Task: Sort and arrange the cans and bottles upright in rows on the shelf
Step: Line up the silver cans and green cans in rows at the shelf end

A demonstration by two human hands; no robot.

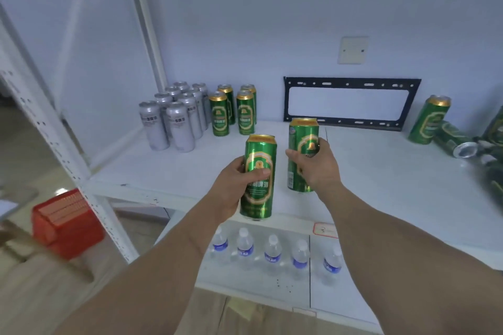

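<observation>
My left hand point(234, 185) grips a tall green can point(258, 193) upright over the front edge of the white shelf point(174, 168). My right hand point(318, 163) holds a second green can point(302, 139) upright just to the right and a little farther in. At the back left stand several silver cans point(174, 117) in rows, and beside them several green cans point(234, 111) upright in two rows. At the far right one green can point(430, 122) stands tilted, with dark green cans point(454, 141) lying on their sides next to it.
A black metal frame point(351, 100) leans on the back wall. The lower shelf holds a row of water bottles point(272, 250). A white perforated upright post point(62, 149) stands at the left, with a red crate point(65, 223) on the floor behind it.
</observation>
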